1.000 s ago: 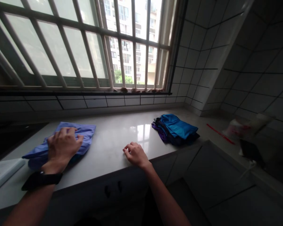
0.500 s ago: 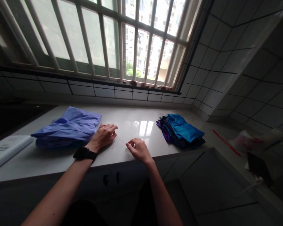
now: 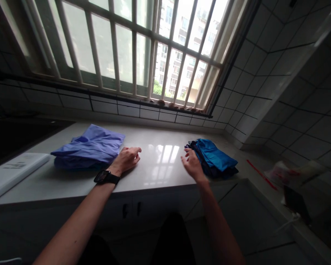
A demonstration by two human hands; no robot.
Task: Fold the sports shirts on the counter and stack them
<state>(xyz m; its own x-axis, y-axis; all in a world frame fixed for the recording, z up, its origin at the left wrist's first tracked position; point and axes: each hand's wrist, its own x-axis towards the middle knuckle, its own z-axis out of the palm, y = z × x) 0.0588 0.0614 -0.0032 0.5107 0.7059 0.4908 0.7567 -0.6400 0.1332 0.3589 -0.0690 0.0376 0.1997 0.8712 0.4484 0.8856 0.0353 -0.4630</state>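
On the white countertop (image 3: 151, 176) lie two piles of folded cloth. A lavender folded garment (image 3: 91, 147) tops the left pile, with a bluish edge showing beneath it. My left hand (image 3: 127, 159), with a dark watch on its wrist, rests beside that pile's right edge, fingers loosely curled and apart, holding nothing. My right hand (image 3: 192, 163) is at the left edge of the right pile, fingers spread and partly bent. A bright blue folded garment (image 3: 216, 154) lies on top there, over dark navy cloth (image 3: 204, 163). Whether my right fingertips touch the cloth, I cannot tell.
A white flat box (image 3: 19, 171) lies at the left, near a dark cooktop surface (image 3: 30, 136). To the right are a red strip (image 3: 262, 175), a plastic bag (image 3: 283, 171) and a dark flat object (image 3: 296, 202). A barred window (image 3: 132, 55) is behind the counter.
My right hand has moved right, from the middle of the counter to the blue pile. My left hand stays beside the lavender garment. The camera view has shifted slightly.
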